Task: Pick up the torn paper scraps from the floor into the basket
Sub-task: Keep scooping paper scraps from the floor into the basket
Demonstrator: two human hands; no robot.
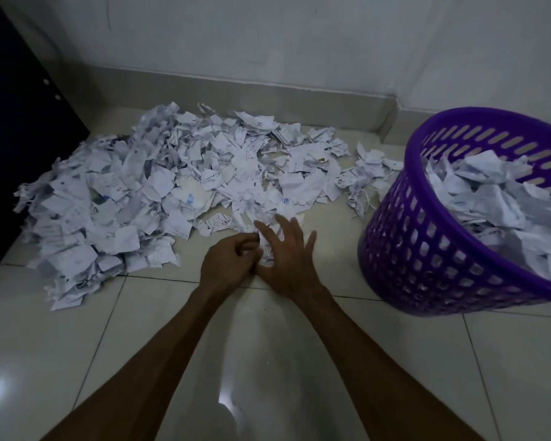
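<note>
Head view, person crouched over a tiled floor [299, 361]. The torn paper scraps [159, 186] lie in a broad heap whose long axis runs left to right along the far wall, from the floor's far left corner toward the basket [427, 249]; a thinner scatter trails off its right end, just beside the basket wall. The purple slotted basket stands at the right edge of the floor, tilted in this wide-angle view, already holding a good mound of scraps.

Both hands work the heap's near edge, at its middle. The left hand [228, 259] is curled, its grip closed round a small bunch of scraps. The right hand [288, 253], touching the left, lies flat with fingers spread and straight, pressing scraps toward it; this grip is open and encloses nothing.

Relation governing the coming move: the gathered bunch sits directly under and between the hands, and the basket lies to the right of both. The right hand is the nearer to it, so the carry would likely go rightward over the near rim.

Printed line drawings and faint handwriting show on several scraps; none is legible. No brand or label is readable on the basket.
</note>
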